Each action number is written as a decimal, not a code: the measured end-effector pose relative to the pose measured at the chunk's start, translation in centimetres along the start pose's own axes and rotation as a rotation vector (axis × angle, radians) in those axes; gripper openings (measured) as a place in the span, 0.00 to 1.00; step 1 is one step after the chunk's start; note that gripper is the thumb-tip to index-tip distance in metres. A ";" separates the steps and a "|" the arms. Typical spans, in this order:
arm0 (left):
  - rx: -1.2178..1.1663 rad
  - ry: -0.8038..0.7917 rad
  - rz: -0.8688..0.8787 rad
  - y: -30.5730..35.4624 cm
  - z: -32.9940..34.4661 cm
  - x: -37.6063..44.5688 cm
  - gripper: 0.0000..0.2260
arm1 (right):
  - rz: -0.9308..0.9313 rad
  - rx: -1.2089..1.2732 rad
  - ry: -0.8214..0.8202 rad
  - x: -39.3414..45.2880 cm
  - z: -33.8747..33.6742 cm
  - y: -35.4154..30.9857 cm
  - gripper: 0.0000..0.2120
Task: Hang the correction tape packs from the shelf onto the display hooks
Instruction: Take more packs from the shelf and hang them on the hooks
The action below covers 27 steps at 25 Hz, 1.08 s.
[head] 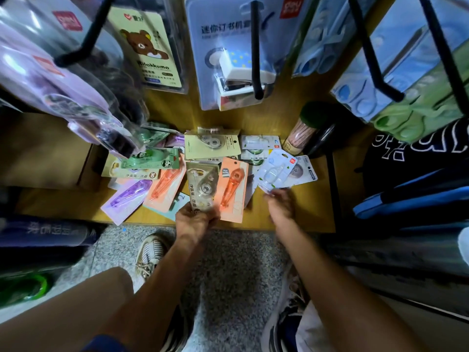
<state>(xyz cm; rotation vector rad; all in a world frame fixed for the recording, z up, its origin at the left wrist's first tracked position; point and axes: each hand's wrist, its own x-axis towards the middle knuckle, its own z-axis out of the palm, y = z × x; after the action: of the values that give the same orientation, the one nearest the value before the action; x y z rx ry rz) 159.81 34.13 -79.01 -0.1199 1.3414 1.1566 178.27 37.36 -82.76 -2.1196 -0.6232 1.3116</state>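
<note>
Several correction tape packs lie in a loose heap on the wooden shelf (299, 212). My left hand (195, 219) grips the lower end of a beige pack with a clear dispenser (203, 184). My right hand (279, 207) pinches the lower edge of a pale blue pack (275, 171), lifted slightly over the pile. An orange pack (232, 189) lies between my hands, another orange one (166, 184) and a purple one (129, 196) to the left, a green panda pack (152, 160) behind them. Black display hooks (256, 47) jut out overhead.
Carded goods hang from the hooks: a bear card (148, 47), a mini stapler pack (236, 59), blue and green packs (396, 97) at right. A cardboard box (43, 151) sits at shelf left, a green-capped tube (302, 133) at back right. Speckled floor and my shoes lie below.
</note>
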 end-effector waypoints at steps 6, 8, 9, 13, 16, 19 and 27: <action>0.028 0.017 0.004 0.4 -1.9 0.7 0.16 | 0.149 0.121 -0.174 1.9 -1.4 -2.8 0.09; -0.022 0.005 -0.008 0.5 -2.2 1.0 0.13 | 0.123 0.209 -0.117 1.8 -1.2 -2.6 0.05; -0.070 0.001 -0.027 0.5 -2.2 1.0 0.11 | 0.094 0.257 -0.061 1.6 -1.1 -2.5 0.06; 0.005 -0.008 -0.024 1.0 -2.0 -0.8 0.14 | 0.065 0.394 0.074 -1.3 -2.2 -1.8 0.14; 0.059 -0.007 0.048 1.7 -1.8 -3.8 0.23 | 0.128 0.461 -0.041 -4.9 -4.0 -1.3 0.13; 0.165 -0.026 0.173 2.2 -2.0 -8.4 0.16 | 0.069 0.476 -0.182 -9.4 -6.0 -1.0 0.11; 0.263 -0.216 0.352 1.9 -4.2 -21.3 0.17 | -0.105 0.498 -0.298 -20.9 -12.4 -2.1 0.10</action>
<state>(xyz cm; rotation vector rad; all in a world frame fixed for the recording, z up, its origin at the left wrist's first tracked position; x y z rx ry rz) 159.76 19.99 -62.41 0.4356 1.3386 1.2306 180.74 22.73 -63.44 -1.4895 -0.4559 1.5467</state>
